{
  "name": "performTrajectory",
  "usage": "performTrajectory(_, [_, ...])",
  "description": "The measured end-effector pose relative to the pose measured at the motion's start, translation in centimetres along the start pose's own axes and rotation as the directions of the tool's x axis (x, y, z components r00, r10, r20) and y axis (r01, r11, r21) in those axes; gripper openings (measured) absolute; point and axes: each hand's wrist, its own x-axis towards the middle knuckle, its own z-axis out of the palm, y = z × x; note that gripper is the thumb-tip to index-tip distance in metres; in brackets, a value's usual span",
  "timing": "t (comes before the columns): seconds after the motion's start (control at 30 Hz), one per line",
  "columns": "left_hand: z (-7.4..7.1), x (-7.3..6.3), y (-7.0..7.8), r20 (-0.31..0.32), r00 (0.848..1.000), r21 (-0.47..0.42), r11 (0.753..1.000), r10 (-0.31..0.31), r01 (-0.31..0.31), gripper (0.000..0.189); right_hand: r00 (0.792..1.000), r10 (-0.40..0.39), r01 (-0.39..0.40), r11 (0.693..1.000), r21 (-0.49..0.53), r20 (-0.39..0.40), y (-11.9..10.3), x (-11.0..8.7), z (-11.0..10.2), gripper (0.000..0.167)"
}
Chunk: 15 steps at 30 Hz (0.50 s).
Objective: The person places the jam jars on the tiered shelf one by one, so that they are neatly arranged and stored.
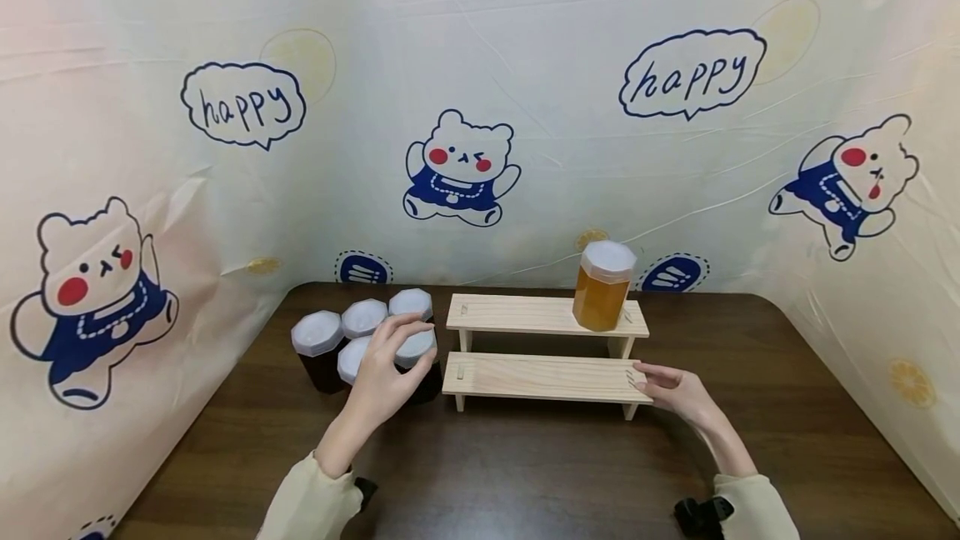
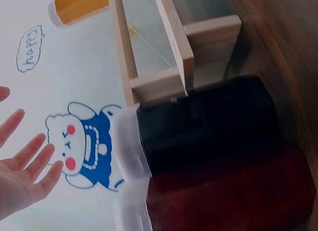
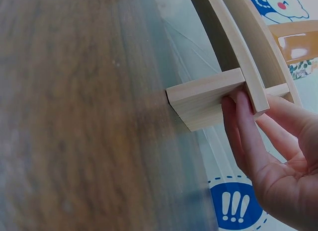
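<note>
My left hand (image 1: 384,369) hovers over several dark jars with white octagonal lids (image 1: 317,333), thumb and fingers spread apart around the nearest right lid in the head view. The left wrist view shows those fingers (image 2: 37,164) holding nothing, beside a black jar (image 2: 208,124) and a deep red one (image 2: 228,191). With the thumb and fingers of my right hand (image 1: 681,394) I pinch the right end of the lower board of a two-step wooden rack (image 1: 540,377). An amber jar (image 1: 600,300) with a white lid stands upright on the upper step, toward its right end.
The rack and jars stand on a dark brown wooden table (image 1: 517,473) with rounded far corners. A pale curtain (image 1: 570,165) printed with cartoon bears and "happy" bubbles surrounds the back and sides. The dark jars are clustered close to the rack's left end.
</note>
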Motion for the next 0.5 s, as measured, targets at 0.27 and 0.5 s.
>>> performTrajectory(0.27, [-1.4, -0.9, -1.0, 0.007, 0.999, 0.049, 0.998, -0.041, 0.040, 0.035, 1.000, 0.012, -0.012, 1.000, 0.003, -0.012, 0.0, 0.0, 0.1, 0.052])
performTrajectory(0.5, [-2.3, -1.9, -2.0, 0.011, 0.994, 0.104, 0.989, -0.105, 0.103, 0.037, 1.000, 0.009, -0.009, 1.000, -0.004, -0.008, 0.1, 0.0, 0.1, 0.053])
